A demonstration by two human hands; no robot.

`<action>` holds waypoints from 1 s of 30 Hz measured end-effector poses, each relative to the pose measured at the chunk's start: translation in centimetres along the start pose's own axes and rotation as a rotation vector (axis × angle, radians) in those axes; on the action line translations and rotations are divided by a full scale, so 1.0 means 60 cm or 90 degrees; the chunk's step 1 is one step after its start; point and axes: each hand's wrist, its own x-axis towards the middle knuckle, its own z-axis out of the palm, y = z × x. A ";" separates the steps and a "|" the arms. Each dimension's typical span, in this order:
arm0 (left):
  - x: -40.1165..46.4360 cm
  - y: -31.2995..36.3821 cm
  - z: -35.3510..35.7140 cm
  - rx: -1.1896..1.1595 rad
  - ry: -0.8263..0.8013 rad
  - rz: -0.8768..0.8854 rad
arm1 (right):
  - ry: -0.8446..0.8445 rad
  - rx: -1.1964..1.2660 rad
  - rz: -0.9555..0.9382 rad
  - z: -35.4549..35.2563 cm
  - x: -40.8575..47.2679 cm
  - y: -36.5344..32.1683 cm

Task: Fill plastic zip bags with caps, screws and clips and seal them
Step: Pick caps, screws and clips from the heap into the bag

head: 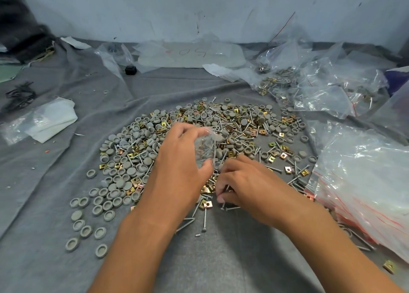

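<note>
A big heap of grey round caps [130,146], silver screws [204,218] and brass clips [207,204] lies on the grey cloth in front of me. My left hand [179,162] holds a small clear zip bag [205,147] upright over the heap, thumb and fingers curled round it; some screws show inside. Just right of it, my right hand [241,186] is down on the pile, its fingertips pinching screws [225,193] at the heap's near edge.
A stack of empty zip bags with red strips [363,182] lies at the right. Filled bags [287,80] pile up at the back right. Folded white plastic [53,120] sits at the left, a large clear sheet [190,53] by the wall.
</note>
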 end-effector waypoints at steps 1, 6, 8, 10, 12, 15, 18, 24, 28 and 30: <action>0.000 0.000 0.000 0.001 0.000 0.001 | -0.006 -0.003 -0.001 0.000 -0.001 0.000; 0.000 -0.001 0.002 0.004 0.002 0.002 | -0.020 0.019 -0.003 -0.007 -0.010 0.012; 0.000 0.000 0.002 0.003 0.000 0.000 | -0.013 0.025 -0.008 -0.006 -0.012 0.012; 0.000 0.000 0.002 0.006 -0.001 0.000 | -0.009 0.040 -0.004 -0.005 -0.014 0.013; 0.001 0.000 0.003 0.005 -0.001 0.001 | -0.021 0.057 0.005 -0.009 -0.015 0.019; 0.000 -0.001 0.003 0.000 -0.002 -0.001 | -0.062 0.066 0.021 -0.014 -0.023 0.029; 0.000 -0.001 0.002 -0.006 -0.003 -0.005 | -0.052 0.038 0.022 -0.013 -0.026 0.025; 0.001 0.002 0.002 -0.001 0.001 -0.007 | -0.018 0.071 0.023 -0.009 -0.027 0.020; 0.000 0.003 0.002 0.002 -0.004 -0.002 | 0.140 0.222 0.062 -0.023 -0.022 0.024; 0.000 0.002 0.003 0.002 -0.002 0.002 | 0.300 0.269 0.027 -0.030 -0.020 0.016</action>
